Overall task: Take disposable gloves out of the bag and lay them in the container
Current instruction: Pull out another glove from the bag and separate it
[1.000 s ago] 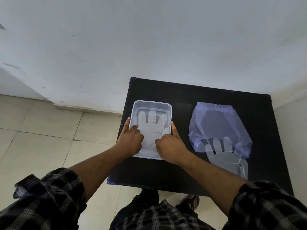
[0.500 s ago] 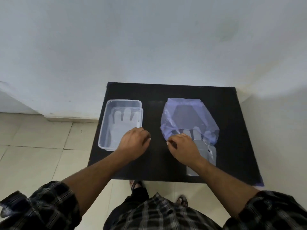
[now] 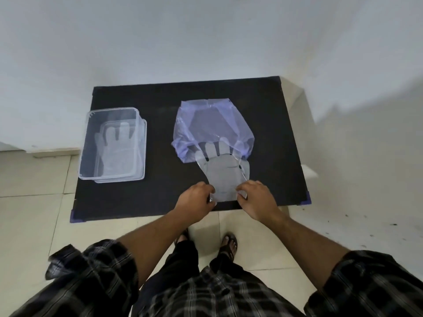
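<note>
A translucent purple bag [image 3: 212, 124] lies on the black table [image 3: 160, 197], its mouth facing me. A clear disposable glove [image 3: 223, 175] sticks out of that mouth, fingers still inside the bag, cuff toward me. My left hand [image 3: 196, 201] pinches the cuff's left corner and my right hand [image 3: 257, 200] pinches its right corner. At the table's left stands a clear plastic container [image 3: 84, 161] with a flat glove [image 3: 116, 152] lying in it, fingers pointing away.
The table stands against a white wall [image 3: 206, 42], with tiled floor [image 3: 32, 225] to the left and in front. My feet in sandals [image 3: 226, 244] are close to the table's front edge. A pale ledge [image 3: 306, 172] flanks the table's right side.
Both hands have left the container and come to the bag. They now grip the cuff of the glove sticking out of the bag. The view has shifted left.
</note>
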